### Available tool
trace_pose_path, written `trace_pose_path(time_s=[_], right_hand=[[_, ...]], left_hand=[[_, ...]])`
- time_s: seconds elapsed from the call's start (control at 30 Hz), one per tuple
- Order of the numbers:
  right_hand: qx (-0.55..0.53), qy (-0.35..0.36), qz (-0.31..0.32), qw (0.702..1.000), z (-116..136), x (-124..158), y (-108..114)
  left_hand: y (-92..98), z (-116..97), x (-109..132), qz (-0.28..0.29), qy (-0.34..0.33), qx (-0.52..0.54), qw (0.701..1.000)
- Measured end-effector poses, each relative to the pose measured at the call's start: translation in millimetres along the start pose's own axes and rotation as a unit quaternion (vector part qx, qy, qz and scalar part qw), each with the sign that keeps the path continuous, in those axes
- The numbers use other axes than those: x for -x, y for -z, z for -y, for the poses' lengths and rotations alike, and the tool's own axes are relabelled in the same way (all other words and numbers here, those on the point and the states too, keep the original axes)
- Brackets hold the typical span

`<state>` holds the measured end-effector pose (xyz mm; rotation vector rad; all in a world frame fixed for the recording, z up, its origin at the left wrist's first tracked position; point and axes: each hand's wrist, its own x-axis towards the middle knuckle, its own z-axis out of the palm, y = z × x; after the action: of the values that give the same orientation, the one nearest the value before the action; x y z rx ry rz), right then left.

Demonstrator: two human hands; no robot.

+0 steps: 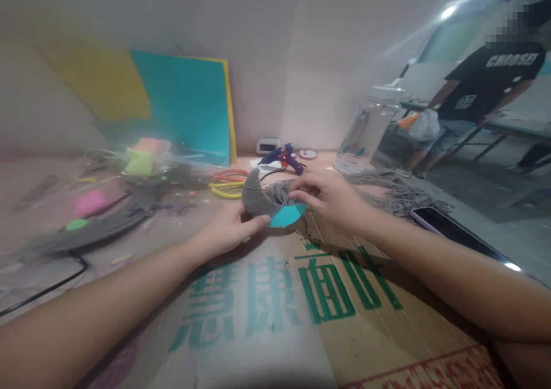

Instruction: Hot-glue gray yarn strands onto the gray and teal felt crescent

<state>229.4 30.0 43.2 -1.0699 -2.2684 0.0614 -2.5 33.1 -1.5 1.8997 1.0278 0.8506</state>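
Between my hands is a curved teal card crescent (286,216), its left part covered with wound grey cord (257,197). My left hand (241,225) grips the cord-covered part, thumb on top and fingers behind. My right hand (329,194) is closed in a pinch by the card's right end; what sits between its fingertips is too small to be sure of, though grey cord lies right there. A loose bundle of grey cord (279,194) shows behind the card, partly hidden by my right fingers.
A blue glue gun (284,158), orange-and-yellow-handled tools (228,183) and a small digital clock (268,146) stand behind. At right are a clear bottle (365,131), tangled cord (402,194) and a phone (460,237). Colored sheets (185,108) lean left. A person (482,85) stands beyond.
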Motion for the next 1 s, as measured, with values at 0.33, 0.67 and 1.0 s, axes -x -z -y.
trace_pose_path(time_s=[0.33, 0.67, 1.0], right_hand=[[-0.128, -0.086, 0.052, 0.987, -3, -4, -2], [-0.426, -0.231, 0.187, 0.854, -6, 5, -12], [-0.4, -0.234, 0.186, 0.867, 1, 8, -25]], left_hand=[[1.2, 2, 1, 0.05, -0.024, 0.009, 0.998], [-1.4, 5, 1, 0.117, -0.046, 0.026, 0.992], [5.3, -17, 12, -0.012, -0.185, -0.053, 0.981]])
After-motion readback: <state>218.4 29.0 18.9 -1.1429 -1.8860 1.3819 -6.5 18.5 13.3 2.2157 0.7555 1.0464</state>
